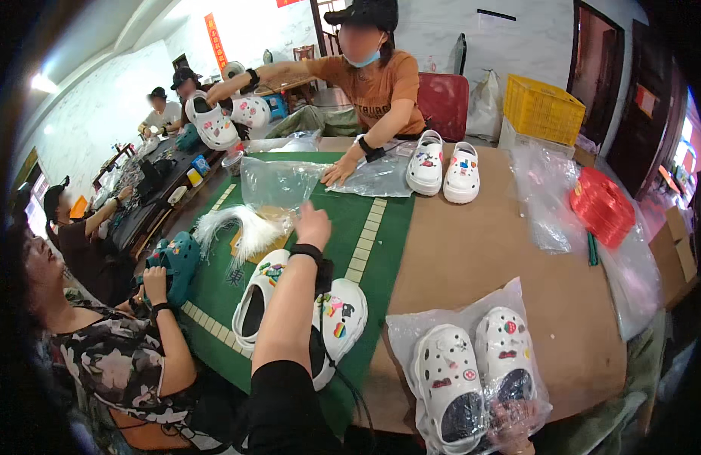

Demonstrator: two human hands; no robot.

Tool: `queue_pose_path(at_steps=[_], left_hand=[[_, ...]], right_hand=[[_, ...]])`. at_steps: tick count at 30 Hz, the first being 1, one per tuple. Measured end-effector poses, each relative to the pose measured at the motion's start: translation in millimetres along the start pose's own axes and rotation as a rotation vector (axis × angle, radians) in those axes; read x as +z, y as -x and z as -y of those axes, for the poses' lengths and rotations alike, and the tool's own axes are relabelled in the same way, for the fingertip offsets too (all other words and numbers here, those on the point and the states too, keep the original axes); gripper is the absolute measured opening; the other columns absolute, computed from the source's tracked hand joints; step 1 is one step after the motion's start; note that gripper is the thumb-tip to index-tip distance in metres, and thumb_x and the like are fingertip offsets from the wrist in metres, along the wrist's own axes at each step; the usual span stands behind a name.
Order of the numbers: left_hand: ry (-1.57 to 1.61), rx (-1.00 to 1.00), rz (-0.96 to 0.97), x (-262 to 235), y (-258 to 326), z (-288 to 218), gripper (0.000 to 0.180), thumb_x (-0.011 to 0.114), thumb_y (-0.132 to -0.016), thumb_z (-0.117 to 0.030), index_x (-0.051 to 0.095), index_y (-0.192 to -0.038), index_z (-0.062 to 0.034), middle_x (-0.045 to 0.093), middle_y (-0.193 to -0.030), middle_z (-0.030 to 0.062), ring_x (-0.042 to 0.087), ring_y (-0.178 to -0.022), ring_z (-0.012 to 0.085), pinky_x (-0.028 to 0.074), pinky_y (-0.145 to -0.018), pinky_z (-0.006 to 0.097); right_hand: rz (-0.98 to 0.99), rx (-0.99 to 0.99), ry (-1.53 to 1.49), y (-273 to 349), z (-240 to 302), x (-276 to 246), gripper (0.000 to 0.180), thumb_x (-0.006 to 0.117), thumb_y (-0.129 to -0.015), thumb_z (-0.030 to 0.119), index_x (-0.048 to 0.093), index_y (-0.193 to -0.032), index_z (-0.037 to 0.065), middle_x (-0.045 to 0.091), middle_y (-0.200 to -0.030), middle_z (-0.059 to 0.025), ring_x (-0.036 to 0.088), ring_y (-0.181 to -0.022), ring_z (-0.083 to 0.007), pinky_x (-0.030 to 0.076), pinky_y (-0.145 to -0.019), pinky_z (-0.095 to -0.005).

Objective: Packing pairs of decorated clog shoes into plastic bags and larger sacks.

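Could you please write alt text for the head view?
The wearer's right hand holds bagged white clogs, while the left hand is by a clear bag over a green mat. Across the table, a co-worker holds up more white clogs.

Toward 7 o'clock, near the lower edge, a plain matt black sleeve (286,406) covers the person's upper left arm and ends around the elbow, leaving the forearm (282,326) bare. Just off centre, toward 8 o'clock, a dark wristband (306,252) circles the wrist below the left hand (312,226). Beside it a small, boxy black unit (324,277) sits, with a thin black cord (334,362) trailing toward 6 o'clock. Toward 5 o'clock, clear film partly veils the right hand (519,438).
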State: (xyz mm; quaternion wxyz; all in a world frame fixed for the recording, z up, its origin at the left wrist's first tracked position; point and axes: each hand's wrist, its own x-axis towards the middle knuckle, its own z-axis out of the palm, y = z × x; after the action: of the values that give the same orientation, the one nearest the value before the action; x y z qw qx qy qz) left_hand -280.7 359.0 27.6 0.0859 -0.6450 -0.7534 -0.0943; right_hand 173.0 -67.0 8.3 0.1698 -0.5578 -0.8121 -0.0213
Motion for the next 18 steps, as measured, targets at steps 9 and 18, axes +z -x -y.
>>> queue_pose_path(at_steps=[9,18], left_hand=[[-0.066,-0.303,0.256,39.8,-10.4,51.3,0.035,0.06,-0.088,-0.026,0.067,-0.119,-0.0119,0.033,-0.154,0.0029,0.034,-0.138,0.0284,0.023,-0.107,0.069],[0.089,-0.31,0.262,42.7,6.0,68.7,0.037,0.059,-0.089,-0.032,0.068,-0.116,-0.0091,0.045,-0.143,0.0098,0.048,-0.129,0.0299,0.026,-0.106,0.066]], right_hand=[[0.194,-0.061,-0.056,-39.3,17.7,-52.5,0.023,0.065,-0.076,0.025,0.067,-0.096,0.014,0.061,-0.106,-0.0113,0.056,-0.099,-0.0349,0.043,-0.089,-0.0511],[0.297,-0.017,-0.017,-43.5,34.8,-44.5,0.035,0.065,-0.077,0.022,0.069,-0.112,0.016,0.064,-0.112,-0.0118,0.059,-0.106,-0.0315,0.047,-0.089,-0.045]])
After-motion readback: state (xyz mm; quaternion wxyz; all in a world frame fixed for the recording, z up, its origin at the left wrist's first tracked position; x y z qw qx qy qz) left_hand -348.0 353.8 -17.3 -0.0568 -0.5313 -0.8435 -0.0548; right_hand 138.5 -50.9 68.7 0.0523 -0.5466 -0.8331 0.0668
